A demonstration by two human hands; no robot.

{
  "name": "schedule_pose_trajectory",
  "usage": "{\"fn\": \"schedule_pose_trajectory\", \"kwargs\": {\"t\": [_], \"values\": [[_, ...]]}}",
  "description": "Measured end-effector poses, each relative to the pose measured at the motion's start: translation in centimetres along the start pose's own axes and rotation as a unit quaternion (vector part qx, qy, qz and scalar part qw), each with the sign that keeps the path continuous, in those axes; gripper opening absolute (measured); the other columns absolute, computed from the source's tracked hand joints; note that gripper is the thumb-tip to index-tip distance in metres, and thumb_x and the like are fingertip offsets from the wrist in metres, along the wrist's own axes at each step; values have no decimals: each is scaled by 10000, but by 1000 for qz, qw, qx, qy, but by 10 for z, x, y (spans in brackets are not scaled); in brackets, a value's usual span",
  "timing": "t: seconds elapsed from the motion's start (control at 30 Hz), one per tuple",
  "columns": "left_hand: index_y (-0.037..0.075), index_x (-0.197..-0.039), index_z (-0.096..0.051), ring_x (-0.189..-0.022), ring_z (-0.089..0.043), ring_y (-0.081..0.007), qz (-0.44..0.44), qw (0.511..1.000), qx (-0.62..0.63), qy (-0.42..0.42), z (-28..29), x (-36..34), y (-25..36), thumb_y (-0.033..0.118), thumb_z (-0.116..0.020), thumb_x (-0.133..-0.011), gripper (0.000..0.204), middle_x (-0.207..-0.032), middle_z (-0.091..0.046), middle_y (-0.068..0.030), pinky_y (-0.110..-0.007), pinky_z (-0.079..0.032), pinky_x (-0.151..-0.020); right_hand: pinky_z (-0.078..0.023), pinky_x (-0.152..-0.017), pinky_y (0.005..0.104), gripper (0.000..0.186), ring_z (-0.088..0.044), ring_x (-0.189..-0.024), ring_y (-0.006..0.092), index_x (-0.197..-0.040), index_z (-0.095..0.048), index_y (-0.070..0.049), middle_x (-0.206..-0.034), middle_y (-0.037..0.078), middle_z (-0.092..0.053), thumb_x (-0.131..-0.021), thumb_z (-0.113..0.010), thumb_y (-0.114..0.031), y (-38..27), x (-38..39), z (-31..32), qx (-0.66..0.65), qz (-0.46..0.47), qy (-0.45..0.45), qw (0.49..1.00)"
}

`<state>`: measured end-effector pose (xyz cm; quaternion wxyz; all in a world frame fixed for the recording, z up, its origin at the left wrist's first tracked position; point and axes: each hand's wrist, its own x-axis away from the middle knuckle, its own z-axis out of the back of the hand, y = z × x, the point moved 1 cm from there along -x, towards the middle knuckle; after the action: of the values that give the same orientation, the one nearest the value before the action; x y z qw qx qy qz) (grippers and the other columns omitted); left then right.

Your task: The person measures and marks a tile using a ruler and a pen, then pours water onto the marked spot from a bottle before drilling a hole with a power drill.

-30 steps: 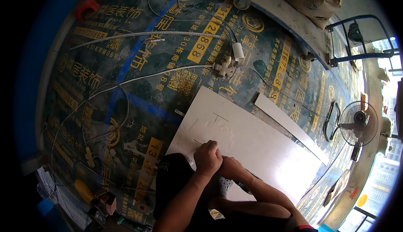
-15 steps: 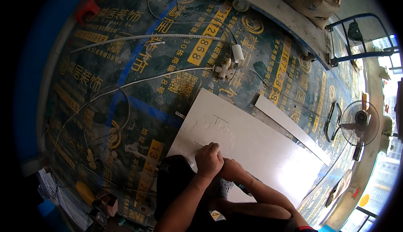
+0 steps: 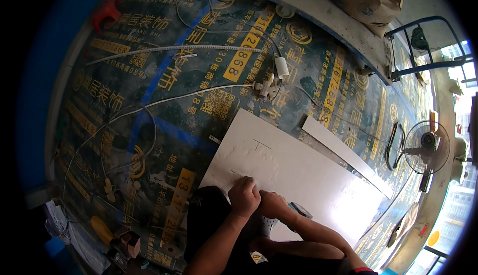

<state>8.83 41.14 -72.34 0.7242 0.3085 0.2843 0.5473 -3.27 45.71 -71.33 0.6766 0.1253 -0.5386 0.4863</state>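
A large pale board (image 3: 298,170) lies on the floor in front of me, with fine marks and a dusty patch on its left part. Over its near left portion, my left hand (image 3: 244,196) is closed in a fist. My right hand (image 3: 275,206) is closed beside it, the two meeting at the knuckles. Whatever is gripped between them is hidden by the fingers. Beside my right wrist, a small dark teal-edged object (image 3: 301,210) rests on the board, partly covered by the arm. My spotted shoe (image 3: 267,225) shows under the hands.
A narrow pale strip (image 3: 346,155) lies beyond the board. Cables, a tape measure (image 3: 164,48) and a white cylinder (image 3: 282,68) are on the printed floor sheet. A platform trolley (image 3: 328,21) carries a sack (image 3: 366,1). A fan (image 3: 427,146) stands at the right.
Both closed hands sit slightly lower and stay together. More of the teal-edged object shows beside my right wrist. The whole view has shifted a little.
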Motion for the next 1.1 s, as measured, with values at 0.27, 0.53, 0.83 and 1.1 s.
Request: {"fn": "schedule_pose_trajectory", "kwargs": {"t": [0.27, 0.53, 0.83, 1.1], "values": [[50, -758, -534, -733, -599, -388, -6, 999, 25, 41, 0, 9, -7, 37, -550, -826, 71, -762, -596, -147, -462, -493, -638, -516, -890, 524, 340, -662, -1023, 437, -1099, -608, -34, -1039, 253, -693, -846, -628, -259, -7, 3, 1, 15, 13, 9, 1000], [40, -802, -540, -797, -611, -403, 15, 1000, 7, 22, 2, 14, -13, 51, -517, -830, 38, -827, -599, -173, -482, -506, -681, -547, -843, 496, 302, -688, -967, 423, -1066, -607, -7, -976, 250, -703, -836, -623, -202, -6, 0, -3, 42, 48, 36, 997], [-5, -800, -417, -730, -483, -352, 42, 997, 40, 58, 1, 21, -5, -20, -415, -816, 22, -787, -453, -161, -421, -435, -704, -560, -736, 486, 232, -710, -859, 382, -1002, -635, -20, -910, 212, -713, -823, -621, -167, -3, 7, 1, 44, 56, 65, 995], [1, -807, -419, -728, -476, -337, 25, 997, 36, 57, 3, 16, -3, -34, -398, -822, 43, -795, -461, -155, -411, -431, -700, -561, -814, 489, 300, -704, -938, 410, -1053, -616, 4, -970, 234, -713, -809, -635, -169, -8, 12, 10, 34, 62, 34, 997]]}}
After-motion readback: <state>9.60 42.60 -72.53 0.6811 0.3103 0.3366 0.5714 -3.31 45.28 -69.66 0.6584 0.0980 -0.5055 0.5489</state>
